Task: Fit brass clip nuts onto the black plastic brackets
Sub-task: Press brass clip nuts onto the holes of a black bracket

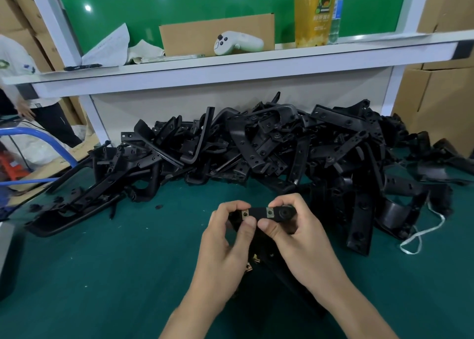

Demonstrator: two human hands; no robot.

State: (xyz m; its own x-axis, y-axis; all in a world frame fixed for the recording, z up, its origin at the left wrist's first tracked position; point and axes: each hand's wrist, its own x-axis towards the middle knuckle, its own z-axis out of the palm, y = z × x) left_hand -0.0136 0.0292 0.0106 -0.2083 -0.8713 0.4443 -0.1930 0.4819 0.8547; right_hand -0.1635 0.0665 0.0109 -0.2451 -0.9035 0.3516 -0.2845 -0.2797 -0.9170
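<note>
A short black plastic bracket (261,213) is being held up just above the dark green worktop (115,261), near the front centre, between both hands. Two small square brass clip nuts are sitting on its face: one brass clip nut (245,213) at the left end, the other brass clip nut (269,212) near the middle, with a round moulded boss just to the right of it. The left hand (225,238) is being clenched around the bracket's left end, thumb tip pressed just under the left nut. The right hand (295,225) is being clenched around the right end, thumb touching the lower edge below the middle nut, fingers curled over the top. The thumb tips are almost touching each other.

Under the wrists, a few loose brass clip nuts (252,263) are partly being hidden by the left hand; the count cannot be told. More black parts are lying under the right forearm.

Behind the hands, a large heap of black plastic brackets (256,143) is being spread across the worktop against a white back panel. A white string (420,233) is lying at the heap's right edge.

On the white shelf (230,66) above, a white handheld controller (237,43), a brown cardboard sheet (195,34) and a tall yellow drink cup (314,12) are standing. Brown cardboard boxes (436,94) are stacked at right.
</note>
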